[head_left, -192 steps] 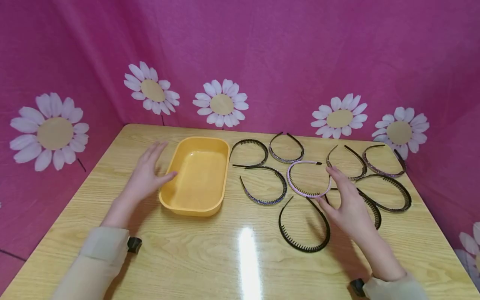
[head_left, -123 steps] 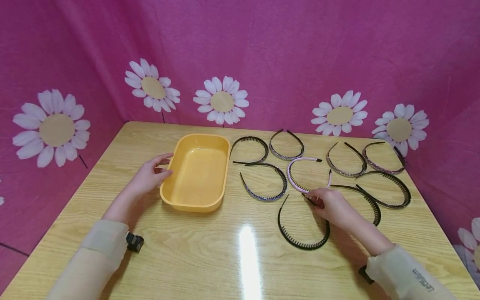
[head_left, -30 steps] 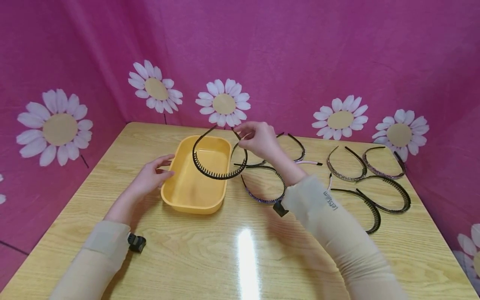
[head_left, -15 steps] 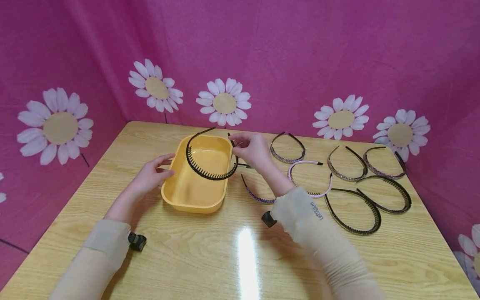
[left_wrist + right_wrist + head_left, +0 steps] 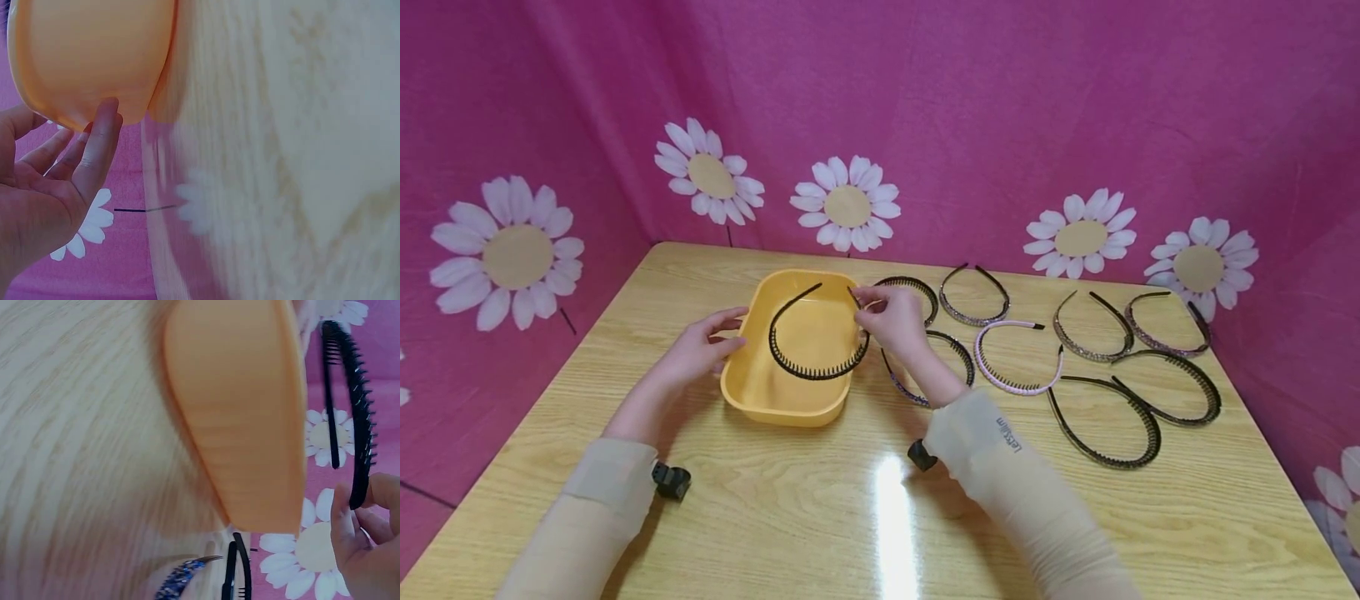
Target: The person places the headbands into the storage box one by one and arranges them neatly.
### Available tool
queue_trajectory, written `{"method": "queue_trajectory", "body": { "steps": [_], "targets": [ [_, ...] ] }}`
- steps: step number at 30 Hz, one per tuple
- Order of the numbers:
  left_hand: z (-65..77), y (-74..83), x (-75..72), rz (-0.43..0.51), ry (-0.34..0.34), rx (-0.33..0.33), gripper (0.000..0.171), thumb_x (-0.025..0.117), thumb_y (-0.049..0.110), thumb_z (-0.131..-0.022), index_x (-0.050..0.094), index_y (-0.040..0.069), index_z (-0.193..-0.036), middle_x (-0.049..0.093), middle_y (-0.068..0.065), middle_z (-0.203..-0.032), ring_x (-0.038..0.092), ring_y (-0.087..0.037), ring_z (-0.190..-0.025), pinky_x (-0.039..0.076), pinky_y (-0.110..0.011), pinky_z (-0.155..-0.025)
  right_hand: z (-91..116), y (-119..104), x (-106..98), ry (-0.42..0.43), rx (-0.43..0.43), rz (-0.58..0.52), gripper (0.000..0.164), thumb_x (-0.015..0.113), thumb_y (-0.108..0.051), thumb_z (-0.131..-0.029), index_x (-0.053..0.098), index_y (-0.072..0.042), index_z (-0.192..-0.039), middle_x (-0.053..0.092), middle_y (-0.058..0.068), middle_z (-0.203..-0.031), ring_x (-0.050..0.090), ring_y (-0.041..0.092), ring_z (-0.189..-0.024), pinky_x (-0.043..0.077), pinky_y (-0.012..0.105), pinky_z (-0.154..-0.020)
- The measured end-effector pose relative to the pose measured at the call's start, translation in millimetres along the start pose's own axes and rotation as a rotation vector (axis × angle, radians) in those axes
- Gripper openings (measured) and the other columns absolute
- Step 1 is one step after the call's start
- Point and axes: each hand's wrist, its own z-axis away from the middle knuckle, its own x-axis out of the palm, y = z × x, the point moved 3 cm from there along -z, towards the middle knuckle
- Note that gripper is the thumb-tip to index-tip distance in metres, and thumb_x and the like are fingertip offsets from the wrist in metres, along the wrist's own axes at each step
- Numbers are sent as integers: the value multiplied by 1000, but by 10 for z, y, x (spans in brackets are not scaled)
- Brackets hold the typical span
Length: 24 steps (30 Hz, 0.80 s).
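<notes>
My right hand (image 5: 891, 321) pinches one end of a black toothed headband (image 5: 808, 372) in the head view. The hoop overlaps the inside of the yellow plastic basin (image 5: 786, 408), teeth facing inward. In the right wrist view, the headband (image 5: 360, 412) hangs from thumb and fingers, beside the basin's rim. My left hand (image 5: 696, 354) touches the basin's left side. Seen from the left wrist, its fairly straight fingers (image 5: 100, 144) lie against the outer wall, with the thumb up at the rim.
Right of the basin, several headbands lie on the wooden table (image 5: 775, 517). Among them are a lilac one (image 5: 1013, 389), a blue glittery one (image 5: 908, 393), and dark toothed ones (image 5: 1108, 460). A pink curtain with daisies (image 5: 925, 125) stands behind the table.
My right hand has picked up the black headband from the table's middle, carried it left over the basin and lowered it. My left hand has come to the basin's side and stayed there.
</notes>
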Motion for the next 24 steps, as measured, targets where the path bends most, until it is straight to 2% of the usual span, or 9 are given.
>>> {"method": "queue_trajectory", "body": {
  "steps": [3,7,15,20,24],
  "targets": [
    [-8,-5,-3,7,-13,1,55,52,14,-97,31,11,-148,36,-24,-142,49,-38,-116,56,-32,-71,12,36,41,5,-2,-15,32,59,7,-76,70,3,-106,68,15,-87,64,19,-65,54,22,-55],
    [-10,-2,-19,21,-24,13,56,51,12,-97,30,10,-148,36,-24,-143,50,-39,-115,56,-33,-73,15,67,71,17,-17,11,31,60,5,-76,70,2,-105,69,14,-86,64,17,-64,53,21,-55],
    [-3,-5,-42,30,-34,16,57,52,12,-97,29,10,-149,36,-24,-143,53,-39,-112,57,-34,-73,5,112,163,43,-20,-92,28,61,9,-76,70,5,-101,67,15,-84,65,22,-66,55,23,-55],
    [5,4,-39,23,-38,10,57,51,12,-97,29,10,-149,35,-25,-144,51,-40,-115,56,-34,-75,4,135,207,96,-44,-47,21,62,5,-75,71,2,-95,68,13,-80,64,19,-62,54,21,-52],
    [9,15,-34,31,-40,17,57,52,12,-96,29,9,-149,36,-25,-143,51,-39,-115,56,-33,-74,6,136,219,147,-74,45,18,65,0,-74,73,-2,-89,69,9,-77,62,16,-63,52,20,-55]
  ]
}}
